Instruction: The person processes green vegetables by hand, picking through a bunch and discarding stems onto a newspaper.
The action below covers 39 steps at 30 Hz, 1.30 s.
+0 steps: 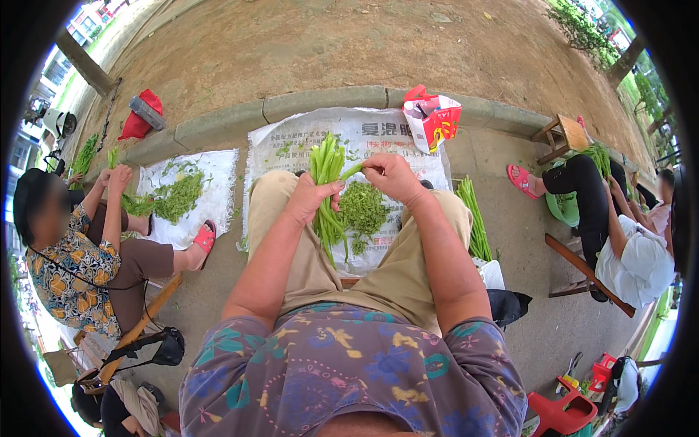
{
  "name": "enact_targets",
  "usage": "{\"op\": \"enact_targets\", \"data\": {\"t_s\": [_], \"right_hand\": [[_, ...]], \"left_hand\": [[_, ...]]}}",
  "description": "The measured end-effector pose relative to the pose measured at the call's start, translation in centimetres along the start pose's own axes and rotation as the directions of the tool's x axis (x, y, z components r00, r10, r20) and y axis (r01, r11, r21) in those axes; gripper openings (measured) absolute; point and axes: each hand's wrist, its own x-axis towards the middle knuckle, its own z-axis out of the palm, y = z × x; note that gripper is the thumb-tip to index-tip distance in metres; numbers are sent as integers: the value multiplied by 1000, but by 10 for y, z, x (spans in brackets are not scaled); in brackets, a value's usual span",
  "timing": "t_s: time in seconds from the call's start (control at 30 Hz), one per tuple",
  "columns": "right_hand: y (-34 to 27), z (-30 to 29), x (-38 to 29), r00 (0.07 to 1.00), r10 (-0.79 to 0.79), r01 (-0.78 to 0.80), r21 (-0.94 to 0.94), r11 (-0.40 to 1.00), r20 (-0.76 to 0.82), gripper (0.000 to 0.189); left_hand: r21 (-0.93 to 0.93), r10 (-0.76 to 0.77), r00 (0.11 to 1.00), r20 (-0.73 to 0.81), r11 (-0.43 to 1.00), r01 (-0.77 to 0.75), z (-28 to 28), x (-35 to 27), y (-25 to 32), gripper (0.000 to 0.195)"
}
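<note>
My left hand (314, 199) is closed around a bunch of long green leafy-vegetable stems (327, 164), held above my left knee. Their cut ends fan out toward the top and thinner tips hang below the fist. Between the fingertips of my right hand (396, 177), a single green stem (352, 171) slants out from the bunch. Below and between my knees, a heap of plucked leaves (363, 210) lies on a white woven plastic sack (295, 128) that bears printed writing. A pile of long green stems (474, 221) rests on the pavement beside my right knee.
A red and white bag (434, 120) sits at the sack's far right corner, by the stone curb (322, 98). To the left, a seated person (76, 262) holds greens over another white sack (218, 164). Another person (628, 257) sits right, near a green basin (565, 207).
</note>
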Motion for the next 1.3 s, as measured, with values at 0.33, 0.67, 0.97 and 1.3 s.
{"op": "enact_targets", "data": {"t_s": [0.33, 0.67, 0.97, 1.3], "right_hand": [[-8, 10, 3, 973, -165, 106, -326, 939, -160, 9], [-13, 14, 7, 906, -371, 218, -528, 821, -202, 6], [-9, 13, 9, 909, -380, 208, -604, 770, -173, 3], [24, -3, 19, 829, -413, 75, -658, 749, -376, 10]], "left_hand": [[24, 1, 1000, -29, 1000, 0, 5, 2, 0, 11], [-28, -23, 999, -35, 999, 22, 8, 6, 3, 13], [-48, -7, 1000, -22, 999, 6, 10, 10, 5, 12], [-79, -50, 995, 82, 995, 57, 0, 5, 6, 12]]}}
